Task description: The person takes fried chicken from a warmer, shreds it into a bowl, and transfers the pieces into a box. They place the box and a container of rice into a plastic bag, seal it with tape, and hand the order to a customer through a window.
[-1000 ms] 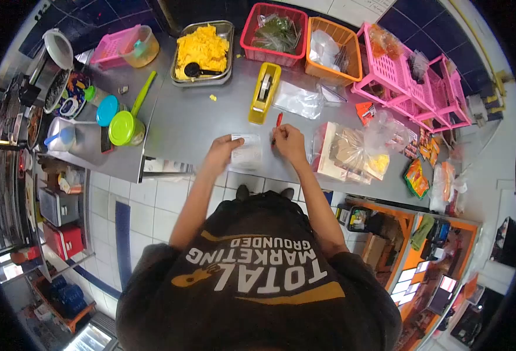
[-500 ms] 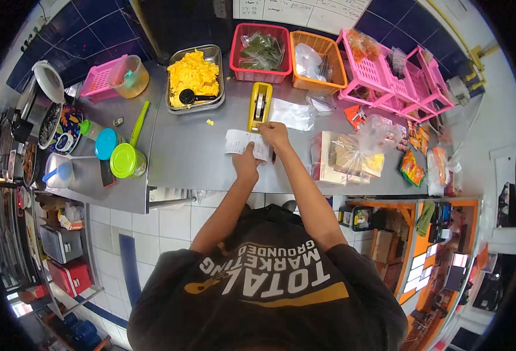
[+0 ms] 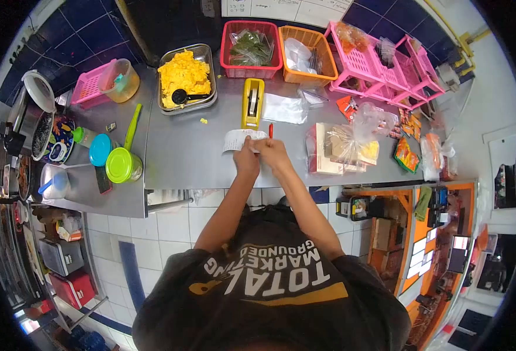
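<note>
A curled white printed receipt (image 3: pixel 234 140) is pinched in my left hand (image 3: pixel 247 158), thumb on top. Against its lower right part, the fingers of my right hand (image 3: pixel 273 154) are closed, close beside the left fingertips. Whatever lies between those right fingers is too small to make out. Just beyond the paper stands a yellow tape dispenser (image 3: pixel 252 108) with a roll in it. A red pen (image 3: pixel 271 130) lies on the steel table right of the receipt, partly behind my right hand. Clear plastic bags (image 3: pixel 285 109) lie flat right of the dispenser.
A metal tray of yellow food (image 3: pixel 184 73) stands at back left, beside red (image 3: pixel 251 73) and orange (image 3: pixel 308 76) baskets. Pink racks (image 3: pixel 381 73) are at back right. A bagged box (image 3: pixel 334 152) sits to the right; lidded jars (image 3: pixel 123 165) stand left.
My right hand has left the front end of the tape dispenser and come down to the receipt, beside my left hand. The red pen shows more now. The whole view has shifted slightly.
</note>
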A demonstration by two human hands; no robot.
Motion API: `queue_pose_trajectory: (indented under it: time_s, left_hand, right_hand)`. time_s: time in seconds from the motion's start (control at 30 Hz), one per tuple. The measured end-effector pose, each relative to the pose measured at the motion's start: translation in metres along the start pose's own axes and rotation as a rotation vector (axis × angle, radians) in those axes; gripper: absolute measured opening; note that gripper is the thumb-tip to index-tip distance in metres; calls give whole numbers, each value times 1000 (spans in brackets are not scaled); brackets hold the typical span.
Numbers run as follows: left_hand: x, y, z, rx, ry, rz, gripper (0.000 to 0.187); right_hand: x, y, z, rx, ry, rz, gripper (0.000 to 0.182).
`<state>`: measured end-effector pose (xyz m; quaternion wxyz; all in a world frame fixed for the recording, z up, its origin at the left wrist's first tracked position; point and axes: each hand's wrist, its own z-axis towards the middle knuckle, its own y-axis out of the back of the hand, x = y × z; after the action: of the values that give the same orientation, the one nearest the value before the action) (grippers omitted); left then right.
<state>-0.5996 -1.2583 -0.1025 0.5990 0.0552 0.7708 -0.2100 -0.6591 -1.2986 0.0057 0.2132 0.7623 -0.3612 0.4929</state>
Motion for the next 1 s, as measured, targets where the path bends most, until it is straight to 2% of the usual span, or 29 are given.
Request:
queue_pose_trajectory:
  time_s: [0.07,0.17,0.4,0.47,0.6,0.67,0.73,0.83,0.9,0.97,1.0]
  left_hand:
    - [-12,7,0,55,463,-608,30]
    - [-37,10,-9,166,540,-776,34]
    - [-58,12,-7,262,518,-837,36]
    - [-64,11,-7,240,486,-644,36]
    - [-62,14,-3,261,436,-474,35]
    - [-68,12,-8,157,444,-435,36]
    - [-78,14,-17,150,439,-409,35]
    - [-80,20,-33,115,437,-347,37]
    - [-73,26,-37,137,445,-339,37]
    - [-66,30,-37,134,442,-332,37]
    - [-65,31,-36,128,437,-335,37]
  right_hand:
    - [-11,2,-19,26,-15,25,18]
    - [-30,5,-21,17,22,25,20]
    - [-35,3,-19,33,-36,-83,18]
    - [-40,4,-17,19,-39,-100,18]
    - [-43,11,-17,53,-24,-158,18]
    - [-57,28,-9,64,-1,-215,19]
    - [-73,45,5,-130,166,-206,24]
    - [-49,45,23,-138,93,-140,31]
    - [-38,24,38,-148,166,-93,35]
    - [-6,7,33,-43,33,-90,33]
    - [-13,3,43,-46,34,-87,33]
